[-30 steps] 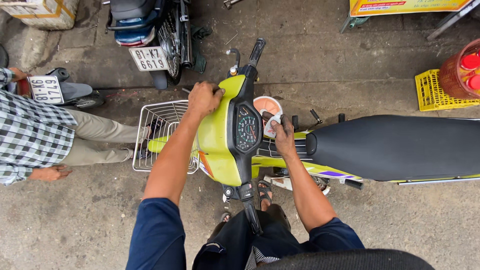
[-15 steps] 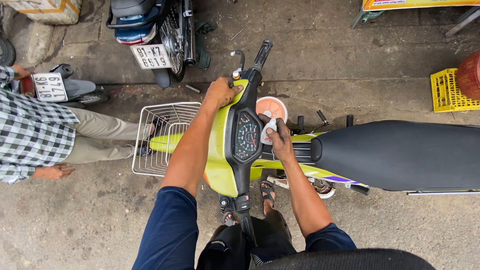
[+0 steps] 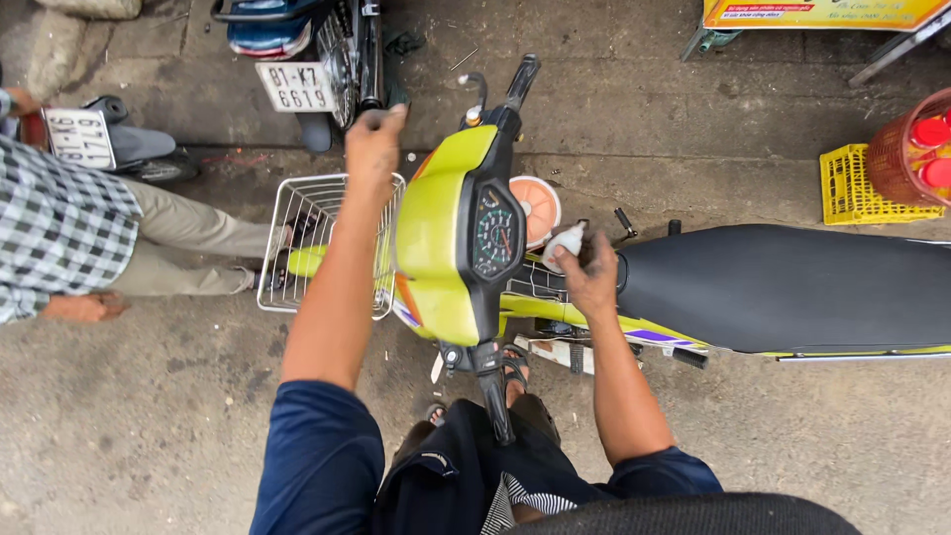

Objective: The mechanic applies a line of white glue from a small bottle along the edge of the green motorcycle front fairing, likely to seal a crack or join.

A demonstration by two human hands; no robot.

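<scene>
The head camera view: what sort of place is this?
Probably a roadside motorbike repair spot outdoors: a lime-green motorbike stands on stained concrete ground, other parked bikes behind it, and a yellow crate nearby.

Roadside repair spot: parked motorbikes (image 3: 297, 59) on stained concrete (image 3: 149, 416).

A person in a checked shirt (image 3: 50, 233) crouches left; a yellow crate (image 3: 857, 188) sits right, near parked motorbikes (image 3: 317, 50).
</scene>
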